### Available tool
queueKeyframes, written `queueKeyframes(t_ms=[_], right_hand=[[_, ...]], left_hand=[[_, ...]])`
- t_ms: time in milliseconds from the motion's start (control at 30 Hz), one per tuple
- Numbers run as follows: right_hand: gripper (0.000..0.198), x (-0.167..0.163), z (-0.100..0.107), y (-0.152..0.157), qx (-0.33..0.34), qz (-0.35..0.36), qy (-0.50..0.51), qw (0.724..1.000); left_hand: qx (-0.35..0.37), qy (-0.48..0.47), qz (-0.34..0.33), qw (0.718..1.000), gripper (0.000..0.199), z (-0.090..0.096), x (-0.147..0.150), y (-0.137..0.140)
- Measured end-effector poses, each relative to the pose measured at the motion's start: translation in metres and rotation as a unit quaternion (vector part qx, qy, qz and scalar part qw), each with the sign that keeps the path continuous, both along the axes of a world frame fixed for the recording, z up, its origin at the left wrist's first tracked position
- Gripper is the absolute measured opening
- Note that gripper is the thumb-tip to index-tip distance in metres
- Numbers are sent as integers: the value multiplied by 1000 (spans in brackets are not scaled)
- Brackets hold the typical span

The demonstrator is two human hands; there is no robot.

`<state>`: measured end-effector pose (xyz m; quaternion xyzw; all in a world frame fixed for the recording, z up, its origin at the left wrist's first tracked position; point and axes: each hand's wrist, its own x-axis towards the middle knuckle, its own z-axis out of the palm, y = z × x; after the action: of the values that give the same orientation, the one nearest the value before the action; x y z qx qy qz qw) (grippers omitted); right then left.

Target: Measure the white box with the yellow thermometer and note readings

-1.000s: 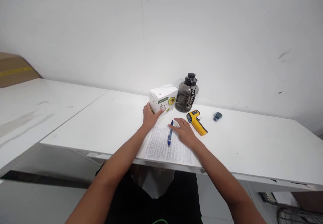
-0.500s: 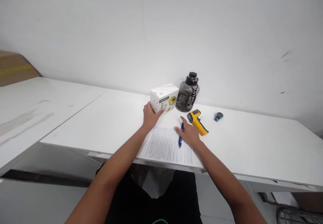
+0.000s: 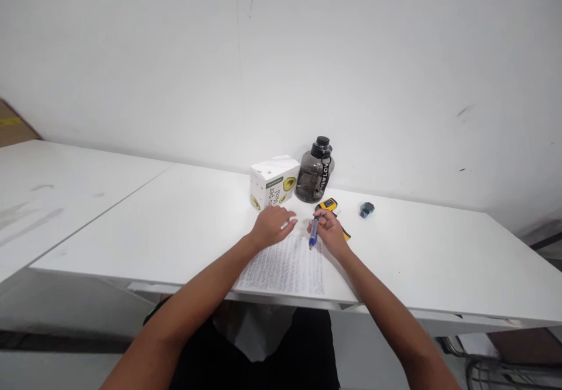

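A blue pen (image 3: 313, 233) is gripped in my right hand (image 3: 330, 232), its lower end over the right part of a sheet of paper (image 3: 281, 267) covered in dense marks. My left hand (image 3: 273, 225) holds nothing, fingers apart, above the sheet's upper edge and in front of a white box (image 3: 273, 180) with avocado pictures. Behind my right hand lies a yellow infrared thermometer (image 3: 328, 204), partly hidden by the hand. A dark see-through water bottle (image 3: 314, 173) with a black cap stands upright just right of the box.
A small bluish watch-like thing (image 3: 366, 209) lies right of the thermometer on the white table (image 3: 430, 249). The wall (image 3: 373, 85) rises behind the table. A brown cardboard box (image 3: 15, 125) shows at the far left.
My left hand has let go of the white box and moved down toward the paper. My right hand has picked the pen up off the sheet. The view has shifted slightly.
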<state>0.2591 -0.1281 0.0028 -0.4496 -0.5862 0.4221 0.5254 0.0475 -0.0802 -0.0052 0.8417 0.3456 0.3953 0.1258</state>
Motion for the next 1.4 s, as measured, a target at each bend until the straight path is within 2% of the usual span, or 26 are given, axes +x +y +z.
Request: queueKeyframes(t_ms=[67, 167, 233, 300, 400, 533, 667, 1167, 1400], right_hand=[[38, 4, -5, -1, 19, -35, -72, 997], [42, 10, -17, 1, 47, -48, -152, 986], [46, 12, -23, 3, 35, -17, -143, 989], [41, 11, -26, 6, 12, 15, -121, 992], [34, 8, -23, 7, -3, 6, -172, 985], [44, 6, -16, 5, -19, -37, -235, 971], [43, 6, -17, 5, -27, -37, -226, 973], [40, 5, -18, 7, -4, -42, -227, 973], [44, 6, -15, 5, -20, -13, -223, 974]], left_hand=[[-20, 87, -53, 995, 26, -7, 8, -1], [-18, 198, -51, 979, 26, -11, 13, 1], [-15, 244, -28, 969, 28, -9, 13, 1], [-12, 270, -19, 962, 31, -6, 12, 1], [-9, 285, -22, 958, 30, -4, 12, 0], [-22, 293, -14, 956, 31, -7, 13, 1], [-41, 299, -3, 953, 31, -7, 16, 0], [-22, 322, -11, 946, 26, -5, 16, -2], [-21, 321, -16, 947, 25, -7, 15, -1]])
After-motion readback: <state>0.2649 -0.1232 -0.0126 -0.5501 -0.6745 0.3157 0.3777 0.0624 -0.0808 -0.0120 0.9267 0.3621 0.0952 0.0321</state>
